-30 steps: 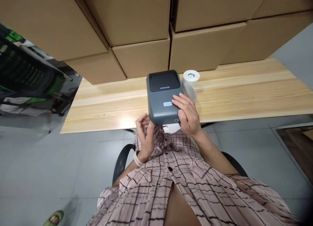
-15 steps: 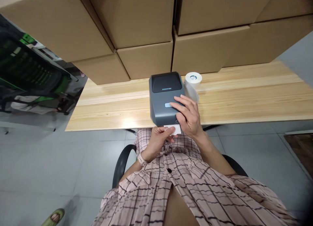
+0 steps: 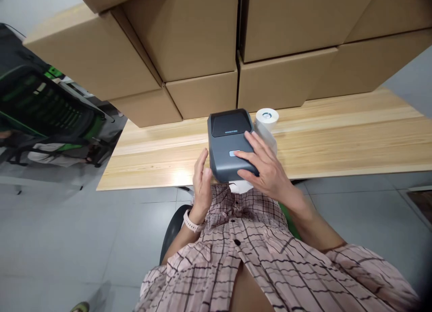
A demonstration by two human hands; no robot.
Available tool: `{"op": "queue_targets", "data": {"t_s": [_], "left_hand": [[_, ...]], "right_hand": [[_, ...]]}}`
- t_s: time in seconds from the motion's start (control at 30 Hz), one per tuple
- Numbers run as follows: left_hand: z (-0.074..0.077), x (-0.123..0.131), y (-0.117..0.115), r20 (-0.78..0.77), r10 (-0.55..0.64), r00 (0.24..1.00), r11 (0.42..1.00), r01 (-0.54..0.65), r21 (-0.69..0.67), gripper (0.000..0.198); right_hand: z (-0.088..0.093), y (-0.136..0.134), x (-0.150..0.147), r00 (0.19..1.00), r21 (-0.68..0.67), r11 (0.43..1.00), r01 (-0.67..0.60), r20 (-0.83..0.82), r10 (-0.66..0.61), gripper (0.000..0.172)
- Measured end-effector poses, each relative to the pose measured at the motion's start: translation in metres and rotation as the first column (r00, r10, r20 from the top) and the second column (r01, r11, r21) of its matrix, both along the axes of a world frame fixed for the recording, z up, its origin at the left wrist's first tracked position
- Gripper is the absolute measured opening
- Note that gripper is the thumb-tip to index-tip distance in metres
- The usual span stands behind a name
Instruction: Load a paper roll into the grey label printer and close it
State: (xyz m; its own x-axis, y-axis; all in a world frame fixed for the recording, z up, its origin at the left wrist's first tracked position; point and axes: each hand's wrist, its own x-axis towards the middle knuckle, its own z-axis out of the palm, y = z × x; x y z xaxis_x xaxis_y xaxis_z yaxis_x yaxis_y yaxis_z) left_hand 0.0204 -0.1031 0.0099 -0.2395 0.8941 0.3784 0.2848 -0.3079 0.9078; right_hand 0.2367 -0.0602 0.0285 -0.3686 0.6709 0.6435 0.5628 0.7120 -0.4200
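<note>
A dark grey label printer (image 3: 224, 163) with a black window on top stands at the table's front edge. My right hand (image 3: 265, 166) lies over its right front part, fingers spread, one fingertip at the light blue button (image 3: 233, 153). Beside the printer's left side is my left hand (image 3: 202, 181), open and upright with nothing in it; whether it touches the casing I cannot tell. A white paper strip (image 3: 240, 187) hangs below the printer's front. Behind my right hand, a roll of white labels (image 3: 267, 116) stands on end with a loose strip trailing forward.
Stacked cardboard boxes (image 3: 202, 96) line the back of the wooden table (image 3: 155, 152). To the left are a dark mesh office chair (image 3: 43, 105) and part of another person (image 3: 54, 154). The table's front edge is just before my lap.
My left hand has let go of the paper strip and moved up to the printer's left side. The strip now hangs free. My right hand stays on the printer, its fingers slightly shifted.
</note>
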Motion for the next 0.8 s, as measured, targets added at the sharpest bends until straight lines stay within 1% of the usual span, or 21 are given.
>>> {"op": "queue_targets", "data": {"t_s": [0.07,0.13,0.23,0.3,0.37,0.47,0.53,0.6,0.7,0.73,0.8], "left_hand": [[0.003,0.003,0.006,0.009,-0.069,0.998,0.998,0.070,-0.012,0.056],[0.009,0.005,0.012,0.050,-0.080,0.996,0.997,0.079,0.024,0.054],[0.018,0.003,0.026,0.141,-0.061,0.988,0.993,0.046,0.107,0.050],[0.019,-0.001,0.043,0.225,-0.010,0.974,0.992,-0.018,0.122,0.046],[0.014,-0.005,0.061,0.263,0.034,0.964,0.997,-0.051,0.057,0.039],[0.002,-0.008,0.081,0.250,-0.021,0.968,0.996,0.041,-0.074,0.044],[-0.002,-0.007,0.087,0.223,-0.070,0.972,0.988,0.099,-0.122,0.052],[-0.002,-0.005,0.087,0.180,-0.105,0.978,0.981,0.131,-0.140,0.059],[0.004,-0.003,0.084,0.114,-0.139,0.984,0.975,0.156,-0.159,0.062],[0.006,-0.003,0.083,0.097,-0.142,0.985,0.973,0.157,-0.170,0.062],[0.008,-0.003,0.085,0.072,-0.130,0.989,0.970,0.142,-0.199,0.063]], "right_hand": [[-0.005,-0.007,0.005,0.999,-0.019,1.000,0.008,-0.045,-0.009,0.055],[-0.006,-0.012,0.009,0.996,-0.047,0.999,0.008,-0.091,-0.012,0.063],[0.005,-0.010,0.011,0.990,-0.073,0.997,-0.018,-0.143,0.007,0.069],[0.018,0.000,0.009,0.985,-0.058,0.998,-0.034,-0.173,0.023,0.068],[0.034,0.018,0.005,0.977,-0.012,0.998,-0.054,-0.209,0.050,0.065],[0.060,0.055,-0.004,0.953,0.113,0.989,-0.100,-0.275,0.128,0.064],[0.079,0.080,-0.011,0.933,0.152,0.981,-0.119,-0.321,0.163,0.064],[0.099,0.103,-0.016,0.923,0.109,0.989,-0.100,-0.362,0.133,0.065],[0.127,0.136,-0.023,0.930,-0.009,1.000,-0.023,-0.366,0.018,0.070],[0.134,0.148,-0.025,0.935,-0.044,0.999,-0.002,-0.355,-0.013,0.068],[0.148,0.174,-0.028,0.941,-0.111,0.994,0.023,-0.332,-0.059,0.058]]}}
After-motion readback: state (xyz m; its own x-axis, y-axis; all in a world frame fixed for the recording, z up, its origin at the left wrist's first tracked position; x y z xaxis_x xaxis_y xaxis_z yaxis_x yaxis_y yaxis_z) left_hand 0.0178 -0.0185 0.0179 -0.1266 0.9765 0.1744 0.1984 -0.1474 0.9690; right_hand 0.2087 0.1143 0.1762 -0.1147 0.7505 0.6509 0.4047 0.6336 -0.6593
